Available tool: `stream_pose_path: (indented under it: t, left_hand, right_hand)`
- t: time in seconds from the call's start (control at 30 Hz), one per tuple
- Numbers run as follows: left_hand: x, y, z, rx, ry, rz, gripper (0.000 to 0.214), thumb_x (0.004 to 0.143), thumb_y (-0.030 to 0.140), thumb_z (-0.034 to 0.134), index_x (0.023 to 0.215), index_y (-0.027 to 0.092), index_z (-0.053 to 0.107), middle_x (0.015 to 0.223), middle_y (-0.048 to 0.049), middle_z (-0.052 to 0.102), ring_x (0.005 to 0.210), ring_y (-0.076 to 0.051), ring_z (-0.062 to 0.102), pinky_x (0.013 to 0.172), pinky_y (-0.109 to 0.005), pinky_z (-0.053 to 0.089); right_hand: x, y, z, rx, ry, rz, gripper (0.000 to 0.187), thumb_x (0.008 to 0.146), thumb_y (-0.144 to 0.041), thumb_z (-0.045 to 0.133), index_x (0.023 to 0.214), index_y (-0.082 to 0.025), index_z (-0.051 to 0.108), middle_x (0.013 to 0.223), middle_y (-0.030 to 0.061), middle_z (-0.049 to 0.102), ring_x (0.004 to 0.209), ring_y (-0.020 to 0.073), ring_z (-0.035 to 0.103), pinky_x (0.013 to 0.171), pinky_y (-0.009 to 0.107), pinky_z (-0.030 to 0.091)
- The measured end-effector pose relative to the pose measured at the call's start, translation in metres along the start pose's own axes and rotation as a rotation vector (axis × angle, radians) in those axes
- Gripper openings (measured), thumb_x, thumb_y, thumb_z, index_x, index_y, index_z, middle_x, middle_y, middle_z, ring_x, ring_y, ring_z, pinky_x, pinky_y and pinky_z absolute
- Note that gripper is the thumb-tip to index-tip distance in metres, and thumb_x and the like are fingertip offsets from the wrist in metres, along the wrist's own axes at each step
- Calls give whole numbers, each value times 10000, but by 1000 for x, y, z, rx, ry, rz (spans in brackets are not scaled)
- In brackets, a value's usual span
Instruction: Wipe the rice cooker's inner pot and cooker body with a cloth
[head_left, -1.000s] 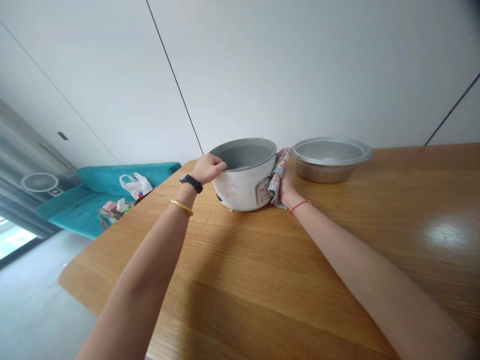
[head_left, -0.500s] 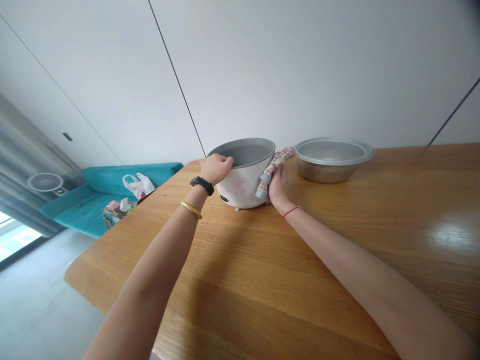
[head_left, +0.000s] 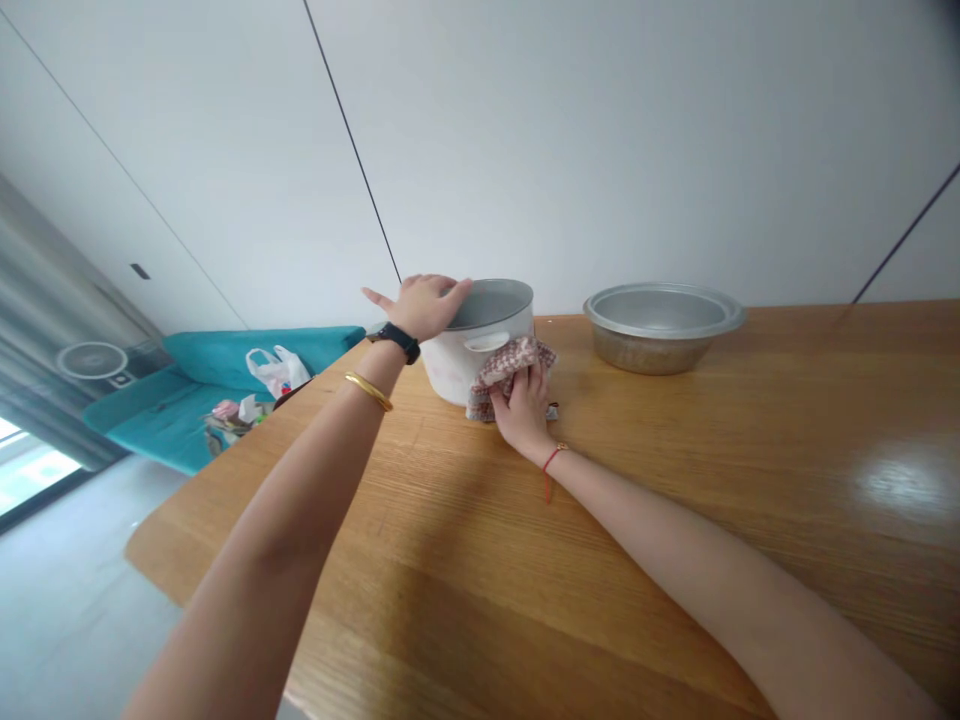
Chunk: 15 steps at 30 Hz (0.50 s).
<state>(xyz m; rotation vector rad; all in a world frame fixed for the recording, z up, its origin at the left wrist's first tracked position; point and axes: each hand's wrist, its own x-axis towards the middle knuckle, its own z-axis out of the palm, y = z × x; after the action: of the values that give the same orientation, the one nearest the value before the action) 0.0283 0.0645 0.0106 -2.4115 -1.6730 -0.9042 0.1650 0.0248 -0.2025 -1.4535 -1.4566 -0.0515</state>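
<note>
White cooker (head_left: 459, 362) stands on the table (head_left: 675, 480), likely light, rigid, slick-sided; its rim offers the best hold. Left hand (head_left: 424, 303) clasps the rim; right hand (head_left: 521, 410) presses a soft cloth (head_left: 504, 365) against its side.

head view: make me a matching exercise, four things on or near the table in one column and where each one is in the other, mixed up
Things:
1. left hand
2. right hand
3. metal bowl
4. white plastic bag

Places:
a. on the teal sofa
b. pressing a checked cloth to the side of the white cooker pot
c. on the pot's rim
d. on the wooden table, right of the pot

Pairs: 1-c, 2-b, 3-d, 4-a
</note>
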Motion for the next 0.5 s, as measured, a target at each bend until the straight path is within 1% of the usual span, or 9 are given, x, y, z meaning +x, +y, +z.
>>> stream_pose_path:
  t: [0.03,0.07,0.13,0.17,0.23,0.27,0.33,0.43,0.5]
  left_hand:
    - [2,-22,-3,6,-4,-45,516,976,616,413,1068,256,770,1382,-83,660,1433,-415,398,1184,-709,204]
    - [2,-42,-4,-21,-33,-55,483,975,579,436,1078,245,770,1392,-88,656,1401,-382,455,1196,-663,239]
    - [1,-77,-2,-123,-105,-5,457,971,526,463,1122,215,762,1432,-105,630,1369,-322,512,1208,-531,308]
    - [-1,-88,1,-156,-120,11,462,972,524,461,1110,206,765,1433,-107,631,1379,-306,508,1212,-486,315]
    - [-4,-99,7,-177,-113,10,458,982,517,441,1069,205,765,1423,-104,638,1384,-288,505,1212,-457,317]
    - [-6,-99,11,-166,-104,-1,452,992,507,425,1050,210,760,1405,-101,649,1368,-285,517,1213,-474,311]
    - [-9,-89,16,-112,-94,-24,434,1017,472,389,1026,215,739,1350,-99,674,1297,-282,564,1214,-558,272]
    - [-14,-62,20,12,-103,-23,428,1045,444,368,957,209,715,1214,-96,714,1182,-286,610,1188,-710,159]
    - [-19,-39,22,88,-90,11,447,1052,473,378,897,217,710,1117,-77,738,1135,-290,623,1163,-764,107]
  right_hand:
    - [1,1,1,7,7,-2,704,939,-412,499,1549,-98,337,1635,263,266,1517,394,213,1160,659,271]
    - [1,1,1,14,13,-5,702,940,-411,500,1547,-97,340,1632,264,270,1516,395,213,1160,658,273]
    - [1,0,2,23,20,-6,701,942,-409,500,1548,-98,337,1627,263,282,1512,396,215,1155,663,277]
    - [0,0,2,26,21,-7,704,942,-408,499,1552,-100,330,1625,261,286,1509,394,218,1153,666,277]
    - [-1,0,3,30,24,-12,718,942,-404,500,1564,-102,306,1623,263,289,1507,391,221,1150,670,280]
    - [-2,0,3,30,28,-14,726,943,-403,500,1569,-99,295,1620,269,289,1507,392,219,1147,673,282]
    - [-5,0,4,19,48,-18,733,946,-407,500,1569,-86,284,1617,289,274,1509,401,208,1138,681,287]
    - [-11,-3,5,-21,96,-34,730,956,-425,503,1555,-64,293,1630,311,217,1517,416,173,1135,686,282]
    - [-14,-6,5,-52,128,-54,720,965,-447,497,1537,-50,311,1636,320,180,1519,427,154,1135,686,276]
